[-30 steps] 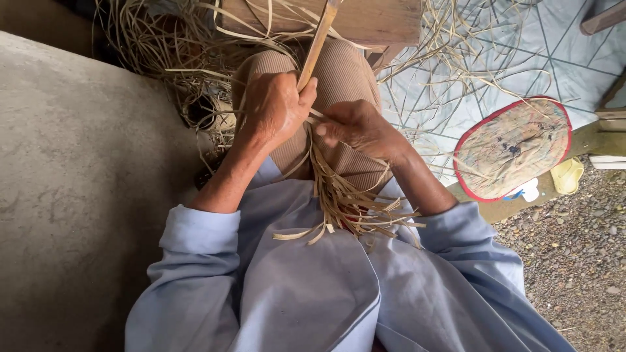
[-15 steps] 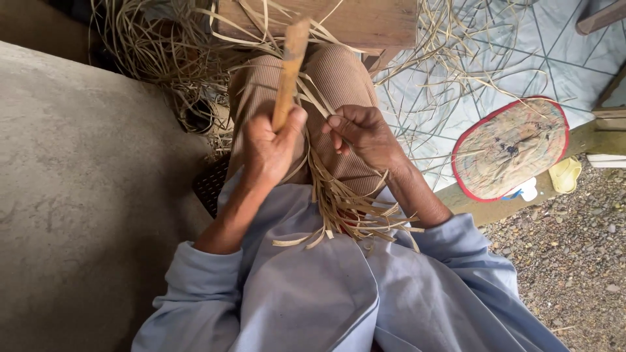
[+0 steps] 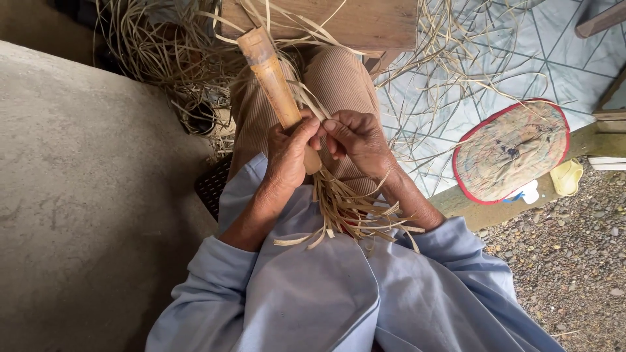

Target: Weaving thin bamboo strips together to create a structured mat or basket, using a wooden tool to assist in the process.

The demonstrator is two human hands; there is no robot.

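Now left hand (image 3: 287,153) grips the bamboo stick (image 3: 274,85), tilted further left than 0.5 s ago; right hand (image 3: 355,137) pinches thin strips (image 3: 345,208) just beside it.

dry cane, worn wood, soft cloth

the left hand (image 3: 287,156) grips a bamboo stick (image 3: 275,88), tan, smooth and faintly glossy. under the right hand (image 3: 357,138) hang flat bamboo strips (image 3: 352,212), pale, dry and matt. beyond both hands is a wooden stool (image 3: 345,23), brown and dull. left of the left hand lies a rough grey concrete slab (image 3: 85,208). the light-blue sleeves (image 3: 300,293) are soft matt cloth.
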